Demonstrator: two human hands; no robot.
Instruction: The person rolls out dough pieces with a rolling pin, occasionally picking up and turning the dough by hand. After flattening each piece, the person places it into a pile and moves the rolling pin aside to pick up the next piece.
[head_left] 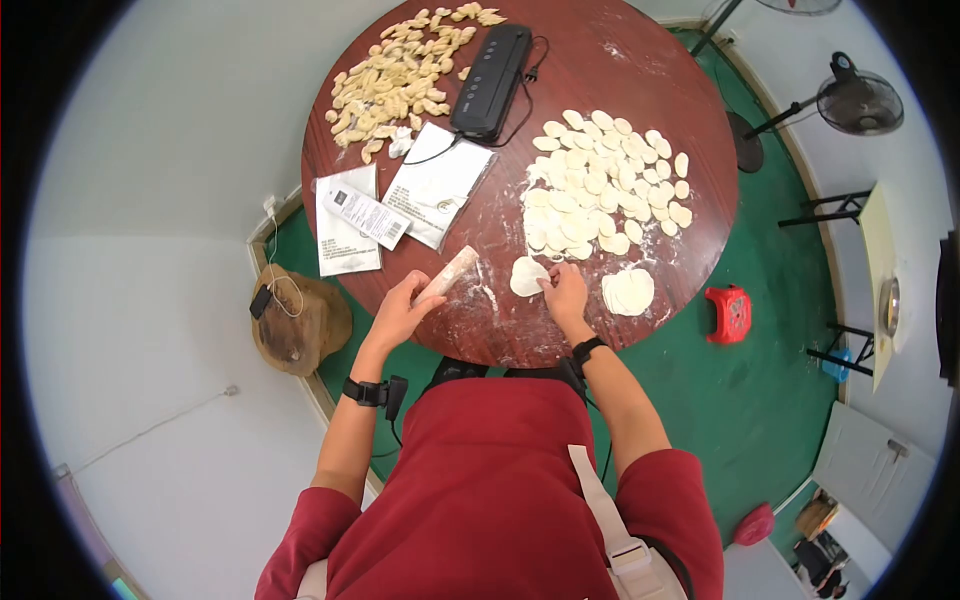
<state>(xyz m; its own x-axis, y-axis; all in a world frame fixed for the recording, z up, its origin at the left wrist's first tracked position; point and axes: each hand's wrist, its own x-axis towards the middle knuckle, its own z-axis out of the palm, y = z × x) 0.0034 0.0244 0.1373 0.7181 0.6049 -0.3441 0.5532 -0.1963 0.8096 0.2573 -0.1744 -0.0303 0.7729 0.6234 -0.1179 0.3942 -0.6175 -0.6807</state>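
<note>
My left hand is closed around the lower end of a short, floury wooden rolling pin, which slants up to the right over the table. With its fingers pinched, my right hand grips the right edge of a thin round dough wrapper near the table's front. Just right of that hand lies a stack of rolled wrappers. Beyond it spreads a wide heap of small flattened dough rounds dusted with flour.
Shaped dumplings cover the far left of the round table. A black vacuum sealer with its cord and white packets lie nearby. On the floor stand a wooden stump, a red stool and a fan.
</note>
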